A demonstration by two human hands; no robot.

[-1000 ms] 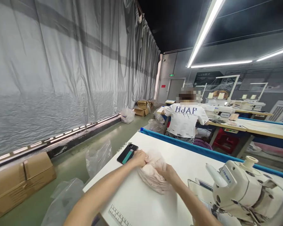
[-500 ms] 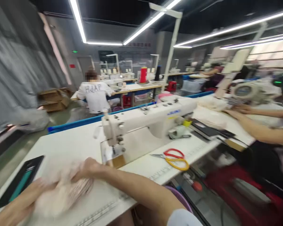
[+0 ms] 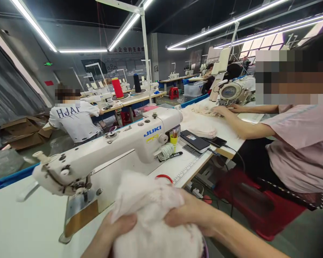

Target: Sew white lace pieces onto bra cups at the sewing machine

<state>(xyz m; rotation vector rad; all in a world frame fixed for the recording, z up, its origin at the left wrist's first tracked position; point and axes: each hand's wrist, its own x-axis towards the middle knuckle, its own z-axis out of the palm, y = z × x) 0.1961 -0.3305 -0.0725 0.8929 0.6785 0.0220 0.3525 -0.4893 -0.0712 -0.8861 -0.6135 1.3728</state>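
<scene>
A bunched bundle of whitish, slightly pink fabric [image 3: 150, 208] is raised in front of me, near the table's front edge. My left hand [image 3: 118, 225] grips its left side, thumb lying on top. On the right side my right hand [image 3: 188, 211] clasps the same bundle, its thumb pressed into the cloth. Most fingers of both hands are hidden behind the fabric. Just beyond stands a white JUKI sewing machine [image 3: 118, 143]. A red scissor handle [image 3: 164, 177] peeks out behind the bundle; the rest of the scissors is covered.
Along the machine's base lie a cord coil [image 3: 166, 152], a black marker [image 3: 174, 155], a yellow cup [image 3: 173, 139] and a dark flat case [image 3: 194, 141]. To the right a co-worker in a pink top [image 3: 298, 143] handles fabric at another machine [image 3: 231, 91]. Another person [image 3: 72, 118] sits ahead.
My view has swung right. Both hands have lifted the fabric bundle off the table on the machine's left and carried it rightward, in front of the scissors.
</scene>
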